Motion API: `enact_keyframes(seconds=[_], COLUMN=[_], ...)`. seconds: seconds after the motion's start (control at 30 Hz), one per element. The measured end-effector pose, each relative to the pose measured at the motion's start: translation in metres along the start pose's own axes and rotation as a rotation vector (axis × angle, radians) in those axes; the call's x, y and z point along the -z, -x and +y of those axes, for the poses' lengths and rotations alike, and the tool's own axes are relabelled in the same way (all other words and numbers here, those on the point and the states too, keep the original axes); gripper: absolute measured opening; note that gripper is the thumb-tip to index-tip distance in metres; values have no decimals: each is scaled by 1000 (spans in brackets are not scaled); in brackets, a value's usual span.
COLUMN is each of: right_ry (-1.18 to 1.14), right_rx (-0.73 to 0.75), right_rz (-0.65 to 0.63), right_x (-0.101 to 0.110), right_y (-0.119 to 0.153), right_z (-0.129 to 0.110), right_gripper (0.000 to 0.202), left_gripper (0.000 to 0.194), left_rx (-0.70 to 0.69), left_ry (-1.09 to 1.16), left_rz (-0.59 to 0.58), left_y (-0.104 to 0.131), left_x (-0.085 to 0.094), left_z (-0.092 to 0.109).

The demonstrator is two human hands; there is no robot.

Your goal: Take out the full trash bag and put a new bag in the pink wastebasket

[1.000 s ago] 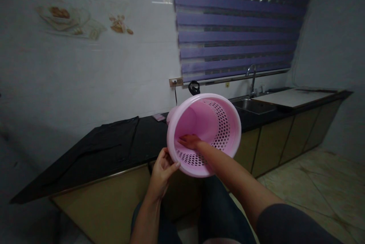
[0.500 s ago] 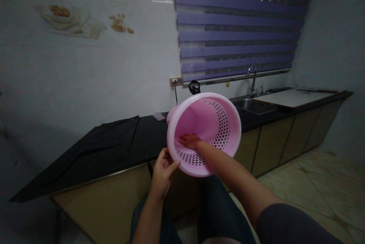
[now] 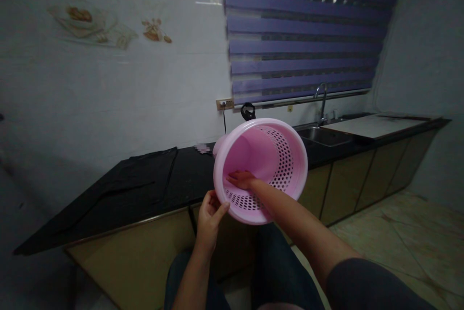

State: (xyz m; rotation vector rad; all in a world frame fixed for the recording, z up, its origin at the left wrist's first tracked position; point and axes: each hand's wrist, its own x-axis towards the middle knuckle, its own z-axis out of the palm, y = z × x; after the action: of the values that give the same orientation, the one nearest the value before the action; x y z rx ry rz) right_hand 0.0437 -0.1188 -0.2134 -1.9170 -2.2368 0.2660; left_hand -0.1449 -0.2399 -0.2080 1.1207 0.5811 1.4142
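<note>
Glossy pale wall [image 3: 174, 88] tiles, printed with food motifs, rise behind a long black counter [image 3: 192, 175], smooth-topped, with flat yellowish cupboard doors [image 3: 347, 179] below. A blind [image 3: 308, 49] of purple fabric bands hangs above. Large, faintly veined stone-like tiles make up the floor [image 3: 395, 237]. On the counter lie a creased black sheet [image 3: 141, 175] at left and a thin pale board [image 3: 373, 125] at right, beside a rectangular metal sink [image 3: 324, 136].

The basket [image 3: 263, 153], round pink plastic with a solid band and rows of small holes, is at the counter's front, tilted so its mouth faces the person. Whether it touches the counter cannot be told.

The left hand [image 3: 209, 217] is partly closed on the rim's lower left, thumb in front and fingers curled at the edge. The right hand [image 3: 241, 179] reaches inside, open, fingers extended along the inner wall; whether anything lies under the palm is hidden.

A curved chrome tap [image 3: 324, 102] stands behind the sink; a black loop [image 3: 248, 111] shows just above the basket's thick, rounded rim.

The counter's straight front edge runs past both sides of the basket. Open floor spreads at right, beyond the right forearm; the legs are close below the basket.
</note>
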Motion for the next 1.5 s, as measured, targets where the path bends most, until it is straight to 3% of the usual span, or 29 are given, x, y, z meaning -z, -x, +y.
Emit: enact_keyframes(seconds=[0.6,1.17,1.5], right_ry=[24,19,-1], right_rx=[-19,-20,-14], right_rz=[-33,-29,-23], right_x=[1,2,1], right_y=[4,6,6], right_z=[-5,-6,-5], right_gripper=[61,62,63], left_gripper=[49,54,59], left_rx=[127,174,242], left_ry=[30,27,25], left_rz=[91,128,207], left_y=[1,7,9], left_x=[0,-8,-11], left_z=[-21,-16,-16])
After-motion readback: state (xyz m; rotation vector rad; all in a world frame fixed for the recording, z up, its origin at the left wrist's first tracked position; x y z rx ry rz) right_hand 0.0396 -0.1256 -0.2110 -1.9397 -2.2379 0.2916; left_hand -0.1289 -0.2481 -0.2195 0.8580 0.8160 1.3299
